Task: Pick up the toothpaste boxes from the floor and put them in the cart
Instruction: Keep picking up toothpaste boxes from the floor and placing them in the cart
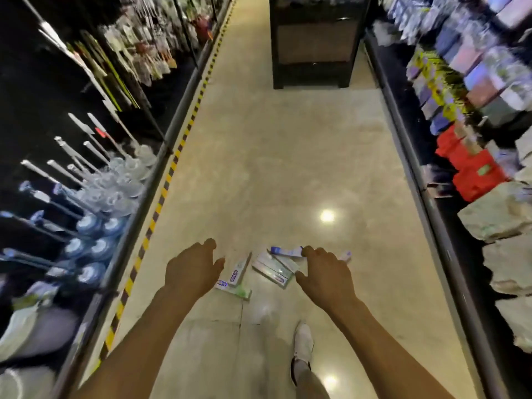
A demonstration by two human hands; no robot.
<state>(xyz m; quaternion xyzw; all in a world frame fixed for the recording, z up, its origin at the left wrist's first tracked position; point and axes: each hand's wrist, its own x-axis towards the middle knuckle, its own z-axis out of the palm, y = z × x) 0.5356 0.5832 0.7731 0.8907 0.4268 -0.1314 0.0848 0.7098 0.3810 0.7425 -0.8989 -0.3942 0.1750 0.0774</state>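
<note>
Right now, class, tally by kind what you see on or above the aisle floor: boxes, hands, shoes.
Boxes: at least 5, overlapping
Hands: 2, left hand and right hand
Shoes: 1
Total: at least 8

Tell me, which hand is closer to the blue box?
Right. The right hand is just beside the blue box, at its right end; whether it touches is unclear. The left hand is farther left, by the green box.

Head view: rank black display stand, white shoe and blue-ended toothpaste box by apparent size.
1. black display stand
2. white shoe
3. blue-ended toothpaste box
The shoe lies nearer the camera, so its lead over the box is unsure.
</note>
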